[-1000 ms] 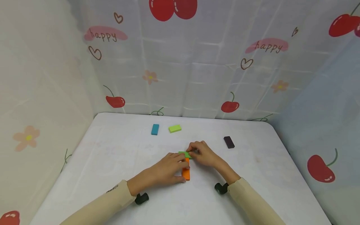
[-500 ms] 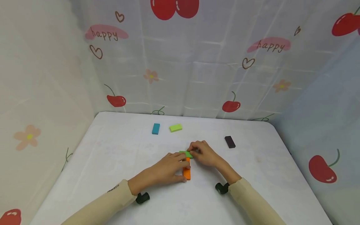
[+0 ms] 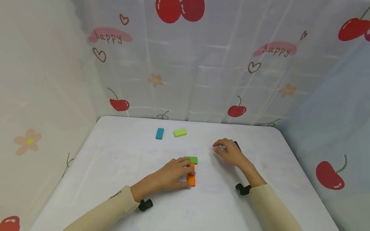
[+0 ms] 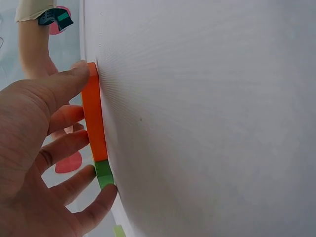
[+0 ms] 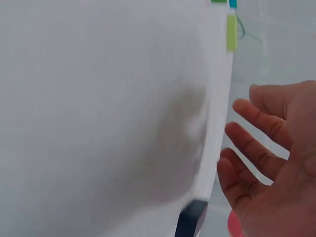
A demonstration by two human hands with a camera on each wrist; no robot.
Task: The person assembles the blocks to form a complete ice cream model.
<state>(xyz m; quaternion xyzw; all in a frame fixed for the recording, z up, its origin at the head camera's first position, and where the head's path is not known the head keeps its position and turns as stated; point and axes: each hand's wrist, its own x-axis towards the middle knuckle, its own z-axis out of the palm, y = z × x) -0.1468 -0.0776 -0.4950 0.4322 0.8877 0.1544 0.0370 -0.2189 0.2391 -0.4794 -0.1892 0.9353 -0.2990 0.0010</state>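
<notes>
My left hand (image 3: pixel 172 175) holds an orange block (image 3: pixel 192 180), its thumb at the block's near end and its fingers reaching over and along it. A green block (image 3: pixel 193 159) lies crosswise against the orange block's far end; in the left wrist view, fingertips touch this green block (image 4: pixel 103 174) too. My right hand (image 3: pixel 229 152) hovers over the table with loosely bent fingers and nothing between them. Just beyond it, a dark block (image 3: pixel 237 146) is partly hidden by that hand. The right wrist view shows the dark block (image 5: pixel 190 219) apart from the fingers.
A blue block (image 3: pixel 160 133) and a lime block (image 3: pixel 180 132) lie near the back of the white table (image 3: pixel 121 154). Printed curtains (image 3: pixel 185 80) hang behind it and at both sides. A dark wrist camera (image 3: pixel 242 189) sits by the right cuff.
My right hand has let go of the green block and moved right, up to the dark block. The left hand stays on the orange block, and the blocks look unmoved.
</notes>
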